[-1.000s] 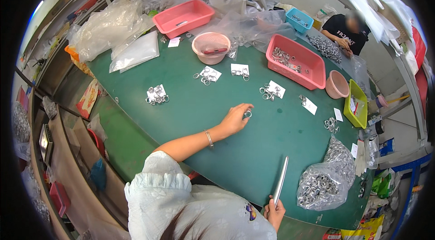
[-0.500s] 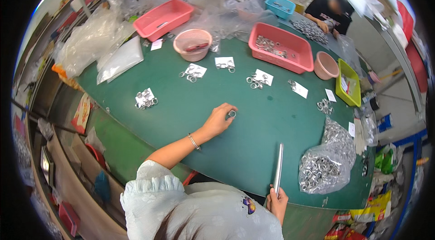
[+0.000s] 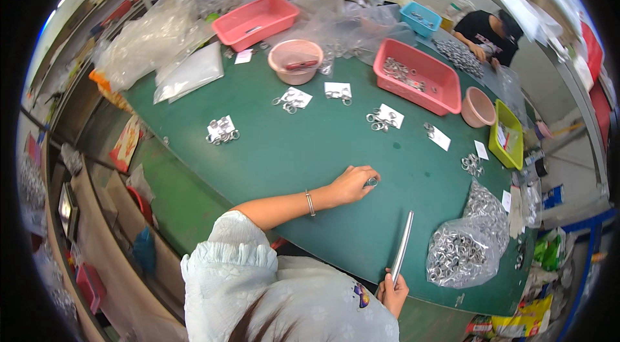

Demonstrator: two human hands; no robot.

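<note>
Ring (image 3: 371, 182) in the left hand (image 3: 352, 185), grasped at the fingertips over a bare stretch of the green desk (image 3: 290, 155); exact placing of the thumb hard to tell. Silver bracelet (image 3: 310, 202) around the same wrist. In the right hand (image 3: 393, 293), at the near edge of the desk, a long tapered metal rod (image 3: 403, 244), grasped by its lower end and pointing away from the body, well apart from the ring; impossible to tell whether touching the desk or raised just over it. To the right of the rod, a clear plastic bag (image 3: 460, 276) bulging with many metal rings. Beyond the left hand, small clusters of rings (image 3: 223, 131) lying on or beside white cards (image 3: 442, 140), spaced out across the desk. Farther back, a pink tray (image 3: 413, 96) with loose rings inside, a round pink bowl (image 3: 292, 77) with a red object (image 3: 301, 65) in it, and another pink tray (image 3: 271, 33) to the left. On the right, a smaller pink bowl (image 3: 478, 118) just beside a yellow-green basket (image 3: 505, 157). At the far right, a co-worker (image 3: 478, 29) in a dark top, near a heap of grey pieces (image 3: 460, 58).
</note>
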